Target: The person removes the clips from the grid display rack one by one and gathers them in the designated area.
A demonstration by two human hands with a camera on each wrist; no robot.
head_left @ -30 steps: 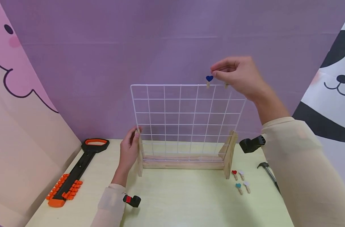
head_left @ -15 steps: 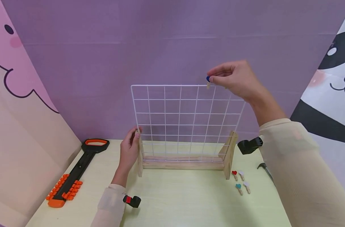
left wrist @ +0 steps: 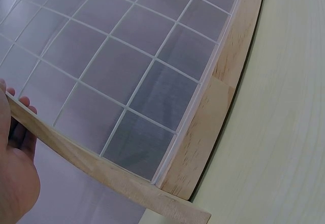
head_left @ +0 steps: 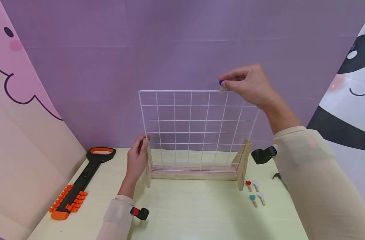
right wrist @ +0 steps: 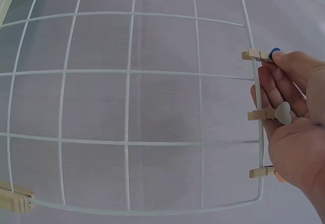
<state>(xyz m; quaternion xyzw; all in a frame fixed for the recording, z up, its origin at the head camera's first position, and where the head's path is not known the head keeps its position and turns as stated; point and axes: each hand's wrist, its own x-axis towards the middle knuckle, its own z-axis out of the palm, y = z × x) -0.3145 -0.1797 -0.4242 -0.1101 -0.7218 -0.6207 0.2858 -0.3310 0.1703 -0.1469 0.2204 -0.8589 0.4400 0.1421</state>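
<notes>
At the top wire of a white wire grid (head_left: 182, 132), my right hand (head_left: 250, 85) pinches a small wooden clothespin with a blue heart (right wrist: 257, 55). That clothespin sits across the wire, and in the head view the fingertips cover part of its heart. Two more clothespins are clipped along the same edge in the right wrist view: one with a white heart (right wrist: 283, 113), beside the palm, and one with an orange end (right wrist: 261, 172), partly behind the hand. My left hand (head_left: 136, 158) holds the upper end of the wooden stand's left post (left wrist: 96, 165), thumb in front and fingers behind.
Several loose heart clothespins lie right of the stand, among them a red one (head_left: 248, 185) and a teal one (head_left: 253, 200). A hammer (head_left: 279, 178) is partly hidden by the right sleeve. On the left lies a black and orange tool (head_left: 84, 178) on the table (head_left: 182, 210).
My right hand has shifted slightly left and down, from beside the blue heart to pinching that clothespin. The left hand stays on the post.
</notes>
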